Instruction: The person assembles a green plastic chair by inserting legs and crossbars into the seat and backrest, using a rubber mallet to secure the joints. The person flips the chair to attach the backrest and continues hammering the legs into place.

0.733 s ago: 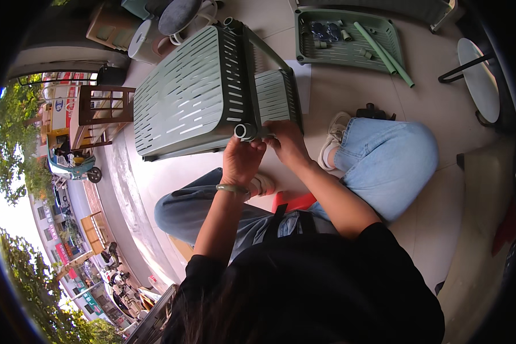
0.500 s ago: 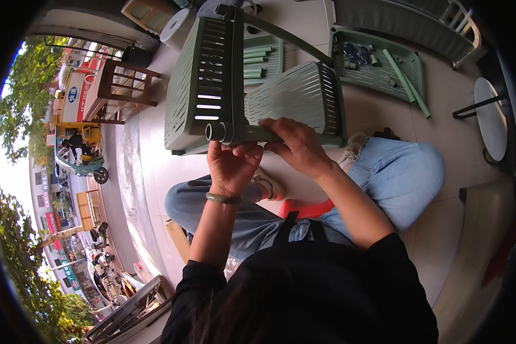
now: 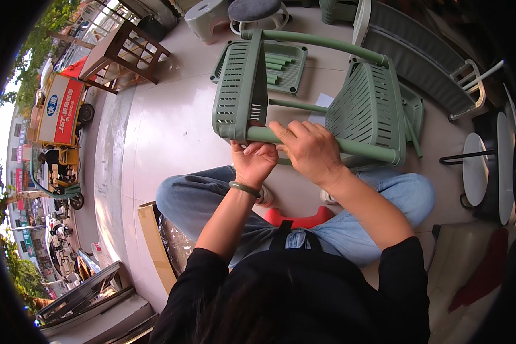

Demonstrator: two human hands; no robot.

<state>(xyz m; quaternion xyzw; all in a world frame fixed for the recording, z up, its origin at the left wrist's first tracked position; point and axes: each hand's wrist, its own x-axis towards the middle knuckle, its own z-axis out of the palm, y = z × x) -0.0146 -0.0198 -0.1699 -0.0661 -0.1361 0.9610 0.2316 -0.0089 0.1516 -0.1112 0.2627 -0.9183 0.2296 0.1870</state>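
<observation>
A green plastic rack stands on its side before me: a slotted left shelf (image 3: pixel 230 86) and a slotted right shelf (image 3: pixel 368 103), joined by tubes. My right hand (image 3: pixel 314 150) is closed around the near green tube (image 3: pixel 364 148), close to its left end. Just left of it, my left hand (image 3: pixel 253 163) has its fingers curled up under the corner where that tube meets the left shelf. Its fingertips are partly hidden there. A far tube (image 3: pixel 321 45) spans the top of both shelves, and a thinner-looking tube (image 3: pixel 297 105) shows between them.
Beyond the rack, a green tray (image 3: pixel 297 85) holds several short tubes. Another tray (image 3: pixel 413 103) lies partly behind the right shelf. A red stool (image 3: pixel 298 218) is between my legs, a cardboard box (image 3: pixel 155 243) at left, a grey folding bed (image 3: pixel 421 54) at far right.
The rack has turned and swung right, so both shelves now show upright and farther apart. The open tube end at the left corner has gone from sight. Both hands keep their places on it.
</observation>
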